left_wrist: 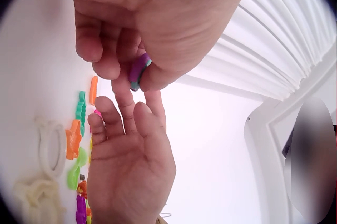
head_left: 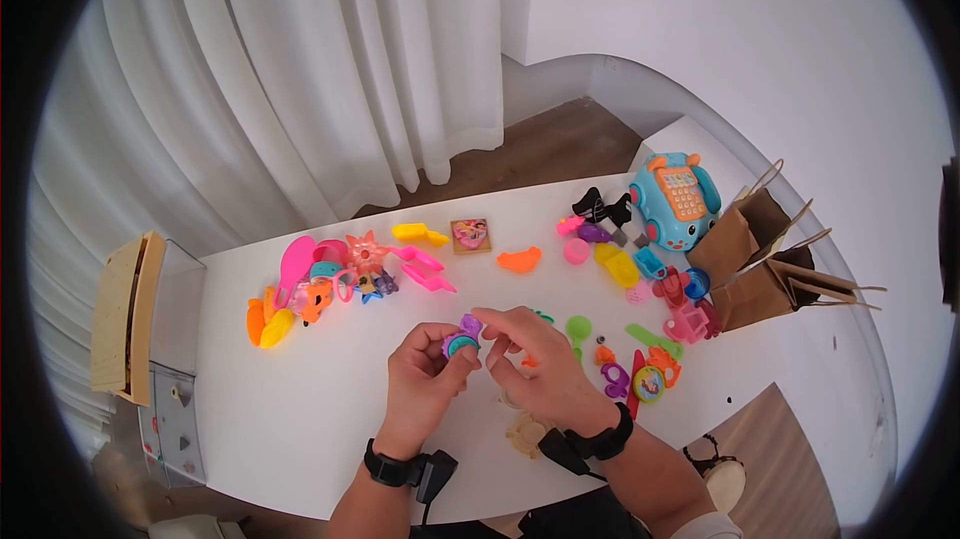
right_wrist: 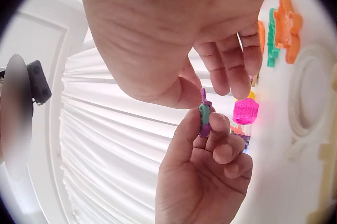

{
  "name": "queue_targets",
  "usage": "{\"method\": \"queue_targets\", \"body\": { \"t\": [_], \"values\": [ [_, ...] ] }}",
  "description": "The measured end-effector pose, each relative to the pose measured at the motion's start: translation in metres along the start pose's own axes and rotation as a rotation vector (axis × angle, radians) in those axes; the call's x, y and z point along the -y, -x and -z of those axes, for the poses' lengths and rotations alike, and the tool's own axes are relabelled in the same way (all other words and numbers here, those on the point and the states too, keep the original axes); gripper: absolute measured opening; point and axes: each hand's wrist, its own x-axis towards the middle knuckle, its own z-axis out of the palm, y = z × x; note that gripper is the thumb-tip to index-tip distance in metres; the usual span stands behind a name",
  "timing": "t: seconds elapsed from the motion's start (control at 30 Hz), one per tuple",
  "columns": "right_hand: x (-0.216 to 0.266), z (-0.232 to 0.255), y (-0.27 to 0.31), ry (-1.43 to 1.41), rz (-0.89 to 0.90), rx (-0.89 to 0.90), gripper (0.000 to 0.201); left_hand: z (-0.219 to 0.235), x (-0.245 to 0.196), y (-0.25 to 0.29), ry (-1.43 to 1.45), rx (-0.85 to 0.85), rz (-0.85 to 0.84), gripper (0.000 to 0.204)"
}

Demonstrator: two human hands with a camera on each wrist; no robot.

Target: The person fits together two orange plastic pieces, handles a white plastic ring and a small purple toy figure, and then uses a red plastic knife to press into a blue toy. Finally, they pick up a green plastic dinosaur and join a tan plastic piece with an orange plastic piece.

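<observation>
My left hand (head_left: pixel 425 379) pinches a small purple toy with a round teal face (head_left: pixel 462 343) between thumb and fingers, above the white table. Edge-on in the right wrist view, the toy (right_wrist: pixel 205 116) shows a teal middle and a thin purple end sticking up. Across from it is my right hand (head_left: pixel 545 364), its index fingertip right at the toy's purple end and its thumb apart from the toy. The left wrist view shows the right hand (left_wrist: pixel 131 166) palm up with fingers loosely extended. Below the right wrist lie cream-coloured ring-shaped pieces (head_left: pixel 526 435), partly hidden.
Colourful toys, with a pink paddle (head_left: pixel 297 264), cluster on the left of the table (head_left: pixel 270 419). An orange piece (head_left: pixel 519 260) and picture tile (head_left: pixel 470 236) lie at the back. On the right are a blue toy telephone (head_left: pixel 675 201), paper bags (head_left: pixel 750 289), a green spoon (head_left: pixel 578 329) and several moulds.
</observation>
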Motion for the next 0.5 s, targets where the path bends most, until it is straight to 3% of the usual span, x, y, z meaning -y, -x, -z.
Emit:
{"method": "queue_targets", "body": {
  "t": [0.27,0.5],
  "values": [
    [-0.0097,-0.0011,0.001,0.03,-0.003,-0.019,0.046,-0.0043,-0.0008,0.002,0.009,0.032,0.018,0.031],
    [-0.0091,0.0033,-0.0005,-0.146,-0.176,-0.048,0.027,-0.0042,-0.0011,0.0051,-0.025,0.18,0.026,0.034]
  ]
}}
